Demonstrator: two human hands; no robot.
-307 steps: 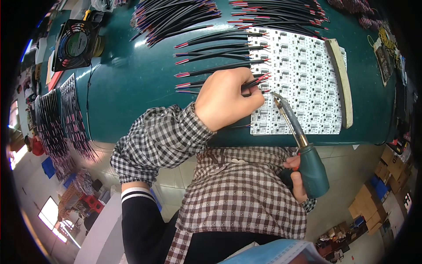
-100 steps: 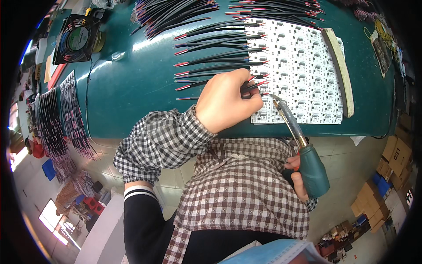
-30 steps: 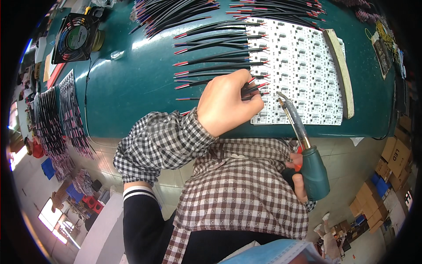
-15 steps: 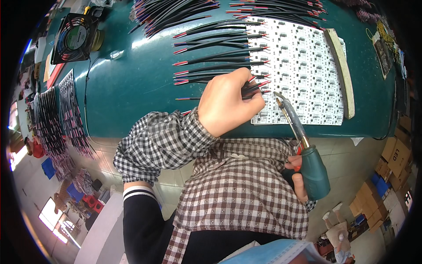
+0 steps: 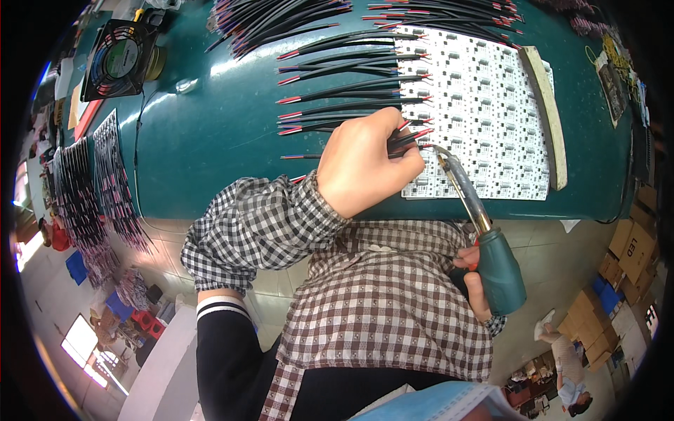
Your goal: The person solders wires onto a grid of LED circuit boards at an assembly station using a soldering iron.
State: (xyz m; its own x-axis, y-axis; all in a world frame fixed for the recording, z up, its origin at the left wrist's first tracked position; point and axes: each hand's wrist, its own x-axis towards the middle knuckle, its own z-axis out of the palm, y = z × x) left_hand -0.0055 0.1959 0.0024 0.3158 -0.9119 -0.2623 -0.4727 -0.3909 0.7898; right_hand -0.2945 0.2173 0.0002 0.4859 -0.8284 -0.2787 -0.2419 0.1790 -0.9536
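Observation:
My left hand [image 5: 366, 163] is closed in a pinch around a short black cable [image 5: 419, 136] with red and white wire ends, over the left edge of a white circuit board panel [image 5: 484, 133]. In my right hand [image 5: 477, 291] is a soldering iron [image 5: 504, 274] with a green handle, pointing up and left. Its bent tip meets or nearly meets the bare wire ends beside my left fingertips; exact contact is too small to tell. Several black cables [image 5: 344, 92] lie in a row to the left, their right ends on the panel's edge.
A pale bar [image 5: 547, 119] lies along the panel's right side. Cable bundles [image 5: 274, 21] are piled at the back. A black fan [image 5: 119, 59] stands at the far left, and finished-looking strips [image 5: 77, 182] hang off the table's left edge. A person [image 5: 567, 361] is behind at lower right.
The soldering iron's tip has shifted slightly left, up to the wire ends. My left hand has barely moved. The person in the background has moved to the right.

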